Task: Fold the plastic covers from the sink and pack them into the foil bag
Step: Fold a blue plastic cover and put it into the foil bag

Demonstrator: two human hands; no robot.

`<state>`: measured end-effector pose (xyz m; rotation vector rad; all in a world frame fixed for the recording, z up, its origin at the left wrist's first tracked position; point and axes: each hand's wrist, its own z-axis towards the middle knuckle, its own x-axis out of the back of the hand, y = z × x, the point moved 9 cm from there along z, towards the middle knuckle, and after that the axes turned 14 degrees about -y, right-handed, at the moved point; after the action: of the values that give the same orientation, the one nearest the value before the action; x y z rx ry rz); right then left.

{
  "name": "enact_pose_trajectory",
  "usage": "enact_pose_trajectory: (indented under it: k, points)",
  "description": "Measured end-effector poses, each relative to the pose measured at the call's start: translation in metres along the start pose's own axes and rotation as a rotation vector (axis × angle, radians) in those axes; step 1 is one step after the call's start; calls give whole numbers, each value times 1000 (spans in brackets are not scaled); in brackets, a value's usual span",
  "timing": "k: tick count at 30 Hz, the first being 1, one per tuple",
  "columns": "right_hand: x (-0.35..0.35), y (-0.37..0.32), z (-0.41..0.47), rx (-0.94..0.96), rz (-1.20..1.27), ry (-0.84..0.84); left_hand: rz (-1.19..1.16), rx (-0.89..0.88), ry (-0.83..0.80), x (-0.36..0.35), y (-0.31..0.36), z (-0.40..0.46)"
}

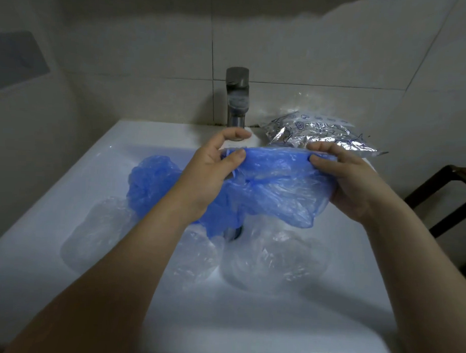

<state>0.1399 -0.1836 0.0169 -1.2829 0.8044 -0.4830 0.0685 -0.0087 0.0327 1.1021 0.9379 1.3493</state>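
We see a blue cover [276,178] stretched between the two hands above the sink [67,186], in front of the tap [237,97]. The left hand [213,170] pinches its left end, thumb on the near side of the gathered edge and index finger raised over it; the right hand [345,177] grips the right end, thumb on the near face and fingers curled over the top edge. The cover's lower part hangs loose between the hands and sags toward the drain [234,233]. A second blue cover [149,184] lies crumpled in the basin to the left, partly hidden behind the left forearm, so we cannot tell whether it touches the held one. Clear covers [276,259] lie in the near part of the basin on both sides of the drain; they are see-through against the white bowl, and we cannot count them or make out their edges. The foil bag [320,134] lies on the far right rim of the sink, just beyond the right hand, whose fingers hide its near edge. It carries blue line drawings of sea creatures and a row of small blue marks; we can read no writing on it. At the right edge a dark frame [445,194] is cut off by the picture.
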Motion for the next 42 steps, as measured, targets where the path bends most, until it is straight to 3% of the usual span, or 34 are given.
enact_pose_trajectory:
  k: [3,8,12,15,20,25,27,29,33,42]
  points:
    - [-7,2,1,27,70,-14,3,13,-38,-5,-2,0]
    - [-18,22,4,-87,190,-2,-110,162,104,0,-23,0]
    - [-15,26,5,-109,-77,11,-72,183,73,-9,-29,-2]
    - [-11,25,3,-143,-106,-1,-211,205,22,-9,-31,-1]
    - [-9,-1,1,7,-416,14,-280,218,-42,-11,-30,1]
    - [-9,-16,-1,116,-764,103,-54,225,-6,-1,-35,3]
    - [-8,-20,-1,139,-831,131,-67,239,9,1,-37,3]
    - [-6,-16,0,97,-786,98,-116,258,34,3,-39,2]
    - [-6,-10,-2,23,-451,23,-110,254,48,8,-34,1]
    - [-2,8,-4,-88,-97,146,-112,135,-46,-8,-21,2]
